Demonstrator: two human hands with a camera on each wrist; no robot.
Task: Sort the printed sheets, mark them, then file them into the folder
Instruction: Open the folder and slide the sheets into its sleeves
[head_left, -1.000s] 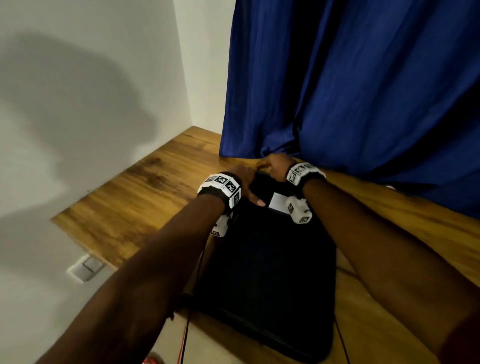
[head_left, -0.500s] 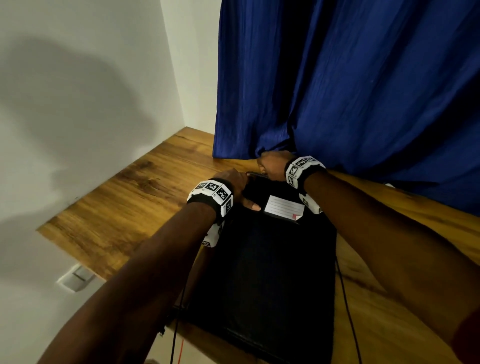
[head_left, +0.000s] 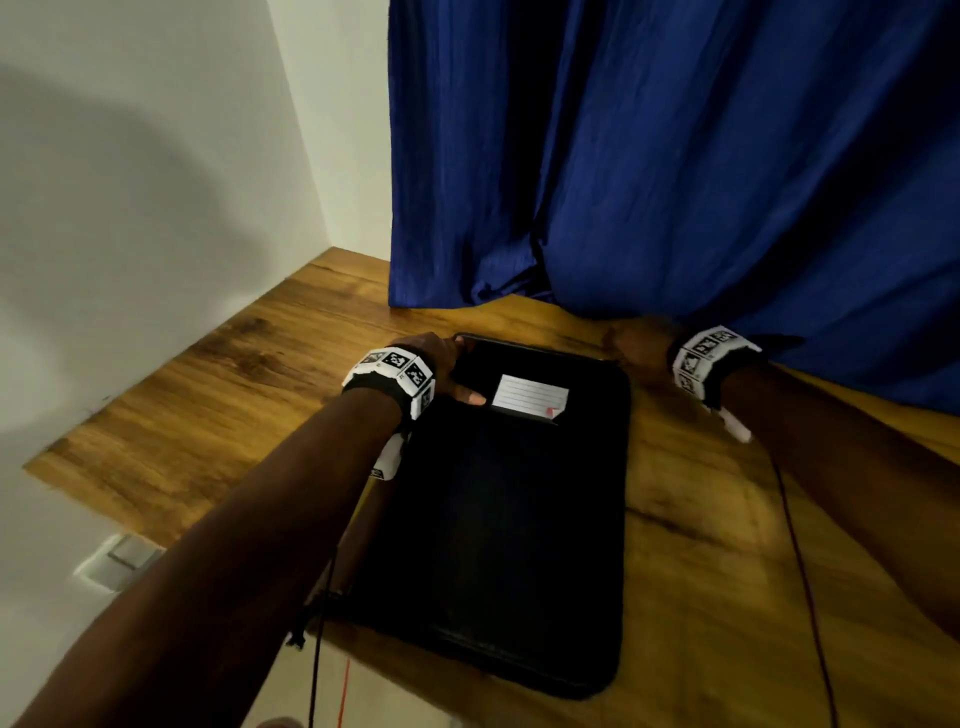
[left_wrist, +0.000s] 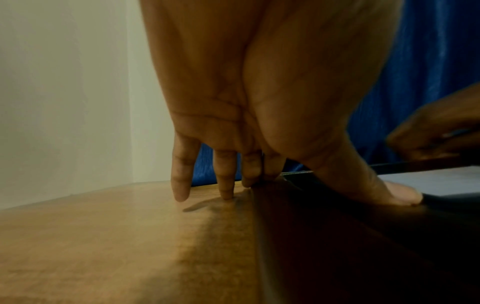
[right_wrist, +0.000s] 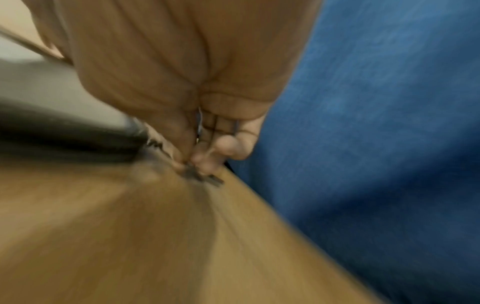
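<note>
The black, zip-edged fabric folder (head_left: 498, 509) with a white lined label card (head_left: 530, 396) lies flat and closed on the brown wood-grain table (head_left: 218, 415), its far end near the deep blue curtain (head_left: 701, 171). The left hand (head_left: 441, 364) steadies the far left corner, thumb pressed flat on the cover and fingers straight down beside the edge, gripping nothing. The right hand (right_wrist: 197, 144) sits at the far right corner, thumb and fingertips pinched on a small dark metal zipper pull (right_wrist: 205, 178) (the wrist view is blurred, so the hold is only fairly clear). No printed sheets show, so this looks like the opening step: unzipping. Next, I judge, the pull must round the corner and run down the right side while the left hand pins the folder against sliding.
</note>
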